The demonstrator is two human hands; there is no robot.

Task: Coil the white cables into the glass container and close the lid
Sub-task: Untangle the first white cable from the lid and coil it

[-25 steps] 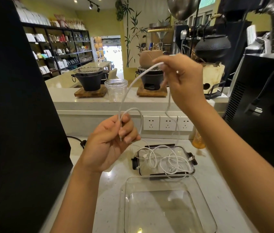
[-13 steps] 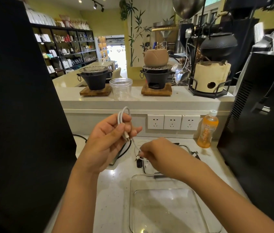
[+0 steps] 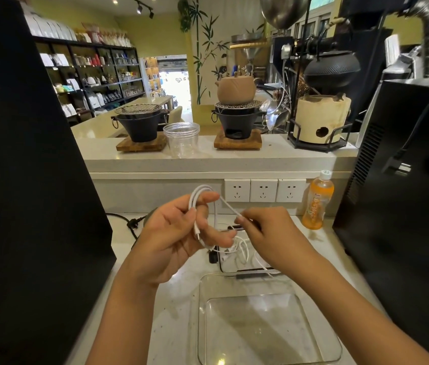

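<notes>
My left hand (image 3: 179, 238) holds a white cable (image 3: 197, 196) looped over its fingers, the plug end lying in the palm. My right hand (image 3: 268, 230) pinches the same cable just to the right, the strand taut between both hands. More loose white cables (image 3: 242, 250) lie below on the lid (image 3: 230, 262), a clear panel with dark clips, partly hidden by my hands. The square glass container (image 3: 260, 320) stands empty on the counter in front of me.
A black machine (image 3: 23, 180) walls off the left, another black appliance (image 3: 405, 193) the right. An orange drink bottle (image 3: 316, 201) stands by the wall sockets (image 3: 263, 190). A black power cord (image 3: 131, 223) lies at the left. The raised ledge holds a clear plastic jar (image 3: 181, 139) and stoves.
My right hand came down from high above the counter to beside the left hand. The cable, stretched long a second ago, is now gathered in loops over my left fingers.
</notes>
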